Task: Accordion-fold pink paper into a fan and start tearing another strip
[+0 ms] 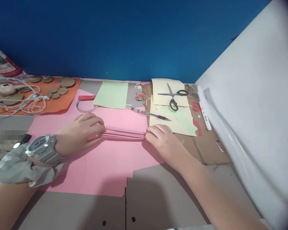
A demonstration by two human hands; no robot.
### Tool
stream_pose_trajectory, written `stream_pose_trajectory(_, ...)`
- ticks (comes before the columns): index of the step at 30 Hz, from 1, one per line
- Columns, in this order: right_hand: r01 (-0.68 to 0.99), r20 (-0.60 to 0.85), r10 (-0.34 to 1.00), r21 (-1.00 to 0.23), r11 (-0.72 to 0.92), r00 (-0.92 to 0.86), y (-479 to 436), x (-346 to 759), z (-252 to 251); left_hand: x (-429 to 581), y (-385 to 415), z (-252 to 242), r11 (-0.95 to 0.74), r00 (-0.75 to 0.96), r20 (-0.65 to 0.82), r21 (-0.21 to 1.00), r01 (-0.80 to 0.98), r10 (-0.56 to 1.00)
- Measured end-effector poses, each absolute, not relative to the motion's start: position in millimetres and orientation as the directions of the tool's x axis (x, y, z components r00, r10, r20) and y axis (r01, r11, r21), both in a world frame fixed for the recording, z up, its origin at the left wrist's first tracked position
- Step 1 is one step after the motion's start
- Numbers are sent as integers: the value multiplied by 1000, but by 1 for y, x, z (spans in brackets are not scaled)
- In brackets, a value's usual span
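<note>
The pleated pink paper (124, 133) lies as a narrow stack of folds on the pink sheet (98, 169). It looks light, thin and springy, likely to fan open if released, so its two ends are the places to hold: the left hand (79, 132) pinches the 9 o'clock end, and the right hand (162, 139) curls over the 3 o'clock end. With its thumb and fingertips hidden, I cannot tell whether the right hand grips or only presses; the folds blur together, and scissors (174, 97) and a ballpoint pen (148, 113) lie towards 1 o'clock.

One pink sheet (105, 166), scissors (174, 97), pen (150, 114).
</note>
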State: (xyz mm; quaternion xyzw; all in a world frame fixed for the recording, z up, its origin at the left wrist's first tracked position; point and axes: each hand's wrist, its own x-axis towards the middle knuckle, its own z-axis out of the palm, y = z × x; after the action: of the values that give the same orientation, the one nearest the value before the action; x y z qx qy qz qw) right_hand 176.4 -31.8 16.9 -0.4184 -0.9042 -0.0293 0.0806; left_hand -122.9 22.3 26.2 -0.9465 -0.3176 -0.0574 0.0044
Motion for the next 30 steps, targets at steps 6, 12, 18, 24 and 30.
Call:
stream_pose_trajectory(6, 726, 134, 719, 11, 687, -682, -35, 177, 21, -108, 6, 24, -791, 780, 181, -18, 611, 598)
stream_pose_trajectory(12, 724, 103, 723, -35, 689, -683, -38, 175, 24, -98, 0, 20, -827, 801, 262, -17, 561, 538)
stream_pose_trajectory(18, 724, 126, 724, -57, 688, -678, -41, 175, 27, -94, -7, 21, -848, 846, 301, -168, 502, 441)
stream_pose_trajectory(24, 765, 465, 667, 35, 643, -582, -44, 174, 23, -108, -11, 22, -767, 744, 508, -224, 601, 434)
stream_pose_trajectory(30, 744, 198, 721, 76, 664, -664, -44, 165, 20, -102, -3, 26, -791, 839, 178, -279, 544, 514)
